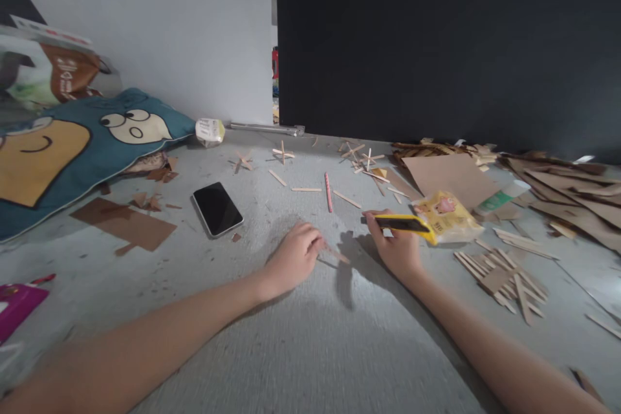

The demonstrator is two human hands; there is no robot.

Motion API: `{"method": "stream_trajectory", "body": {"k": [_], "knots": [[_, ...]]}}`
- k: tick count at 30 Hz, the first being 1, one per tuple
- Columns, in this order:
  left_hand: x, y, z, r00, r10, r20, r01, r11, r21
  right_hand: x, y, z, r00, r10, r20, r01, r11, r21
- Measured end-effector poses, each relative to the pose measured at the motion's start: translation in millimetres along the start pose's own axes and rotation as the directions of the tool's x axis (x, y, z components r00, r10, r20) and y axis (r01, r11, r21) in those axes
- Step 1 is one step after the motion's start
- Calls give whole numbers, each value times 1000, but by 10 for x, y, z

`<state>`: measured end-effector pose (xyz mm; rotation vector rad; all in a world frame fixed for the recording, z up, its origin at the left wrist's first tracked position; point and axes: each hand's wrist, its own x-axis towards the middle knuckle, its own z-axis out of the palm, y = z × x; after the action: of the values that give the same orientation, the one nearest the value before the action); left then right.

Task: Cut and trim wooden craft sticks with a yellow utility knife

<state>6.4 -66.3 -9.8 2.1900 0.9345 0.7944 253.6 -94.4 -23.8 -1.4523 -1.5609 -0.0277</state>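
Note:
My left hand (297, 255) is closed near the middle of the grey surface. Its fingertips pinch one end of a thin wooden craft stick (337, 253), whose other end points to the right. A yellow and black utility knife (405, 224) is gripped in my right hand (398, 252), a short way to the right. I cannot make out a blade. Beyond the hands lie a pink striped stick (328, 192) and several loose craft sticks (306, 189). Small star shapes of crossed sticks (283, 153) stand farther back.
A phone (217, 208) and brown cardboard (126, 223) lie left, before a blue cushion (145, 126). On the right are a yellow packet (446, 215), a glue stick (502, 198), a pile of craft sticks (504, 278) and stacked cardboard (572, 191). A dark panel (436, 45) rises behind.

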Motion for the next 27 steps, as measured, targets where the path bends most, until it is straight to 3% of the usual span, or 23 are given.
{"method": "stream_trajectory", "body": {"k": [4,8,11,15,20,27], "knots": [[0,-41,32,993,76,91,-91,979,180,2,13,8,1000,23,14,-23,1000,13],[-30,28,16,992,96,86,-117,951,287,7,-34,-3,995,63,80,-68,995,69],[-162,186,44,984,173,28,-165,856,489,12,-43,-5,993,63,103,-72,994,84],[-415,400,181,971,205,120,-234,740,631,2,-21,8,991,80,111,-90,993,81],[-512,411,291,983,127,132,-182,761,623,-11,-24,19,987,84,135,-97,991,89],[-400,313,183,975,174,137,-219,840,496,-13,-18,31,987,72,141,-83,994,76]]}}
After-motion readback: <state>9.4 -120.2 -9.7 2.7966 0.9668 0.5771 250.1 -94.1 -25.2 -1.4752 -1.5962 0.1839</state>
